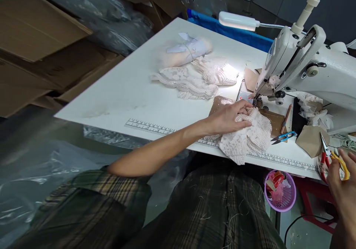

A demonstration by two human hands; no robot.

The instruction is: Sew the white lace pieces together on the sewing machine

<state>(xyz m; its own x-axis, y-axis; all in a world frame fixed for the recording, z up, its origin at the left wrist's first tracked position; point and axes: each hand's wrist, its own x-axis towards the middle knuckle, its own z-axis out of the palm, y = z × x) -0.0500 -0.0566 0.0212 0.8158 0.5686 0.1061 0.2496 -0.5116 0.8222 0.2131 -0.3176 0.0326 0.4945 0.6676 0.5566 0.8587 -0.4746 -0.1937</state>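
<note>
Pale lace [250, 134] under left hand [229, 118], thumb and fingers parted, slightly overhanging the worktop's [111, 93] front edge; farther right along that edge, right hand [343, 180] spread beside yellow handle [345, 168], contact unclear; beyond, blue snips [286, 136], sewing machine [280, 59].

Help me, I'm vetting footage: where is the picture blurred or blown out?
Head view: glare washes out part of the back lace near the sewing machine; head view: the rolled bundle is smeared, worst at its left end; head view: the plastic at lower left is soft, while the left hand looks sharper.
</note>
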